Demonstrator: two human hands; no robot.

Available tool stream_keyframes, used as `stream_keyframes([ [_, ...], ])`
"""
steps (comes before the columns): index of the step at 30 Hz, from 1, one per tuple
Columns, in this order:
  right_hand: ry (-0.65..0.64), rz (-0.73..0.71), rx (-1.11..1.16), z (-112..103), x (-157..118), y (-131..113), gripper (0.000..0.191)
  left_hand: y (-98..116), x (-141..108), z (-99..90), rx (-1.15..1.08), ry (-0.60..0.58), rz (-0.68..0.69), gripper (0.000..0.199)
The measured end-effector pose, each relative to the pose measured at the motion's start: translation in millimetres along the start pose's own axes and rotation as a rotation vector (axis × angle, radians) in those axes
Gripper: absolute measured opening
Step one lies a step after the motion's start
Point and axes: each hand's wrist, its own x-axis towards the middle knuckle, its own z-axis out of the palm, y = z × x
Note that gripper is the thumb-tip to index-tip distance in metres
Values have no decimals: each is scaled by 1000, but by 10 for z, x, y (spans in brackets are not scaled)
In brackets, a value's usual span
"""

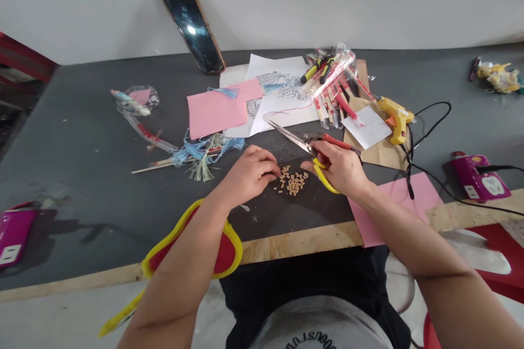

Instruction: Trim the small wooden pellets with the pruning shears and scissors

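My right hand (344, 170) closes around the scissors (291, 138), blades angled away, perhaps sparing my left hand (250, 175). Its curled fingers sit beside the small tan pieces (293, 182); I can't tell if they pinch any.

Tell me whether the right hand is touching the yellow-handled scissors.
Touching. The head view shows the right hand gripping the yellow-handled scissors, its fingers around the yellow handle.

A phone (194, 30) is leaning against the wall (295, 5) while a yellow glue gun (397, 120) is lying left of a purple socket box (475, 177).
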Motion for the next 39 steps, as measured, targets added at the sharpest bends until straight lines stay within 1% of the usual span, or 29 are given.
stream_keyframes([
  [6,-19,0,0,14,-3,-10,56,90,11,56,15,-28,69,18],
  [11,-25,-15,1,16,0,-9,53,76,21,123,82,-38,98,19],
  [14,-22,-25,-2,18,-2,-2,52,79,23,117,100,-51,94,19],
  [18,-25,-28,7,17,-8,10,51,119,32,77,150,-110,69,20],
  [20,-26,-31,7,17,-10,13,50,146,37,54,121,-109,56,20],
  [23,-18,-47,8,20,-9,14,50,190,38,23,-45,-41,-5,15],
  [25,-8,-55,9,23,-7,12,50,218,34,12,-231,45,-117,12],
  [28,18,-55,8,25,-3,7,49,247,34,15,-644,211,-295,16],
  [30,32,-53,13,25,-3,1,49,256,45,23,-951,314,-340,23],
  [32,35,-52,20,24,-5,-5,48,265,65,26,-1182,389,-354,28],
  [35,31,-56,22,25,-9,-15,48,282,90,11,-1365,434,-366,27],
  [39,7,-73,20,27,-14,-30,45,302,94,-22,-1468,443,-365,26],
])
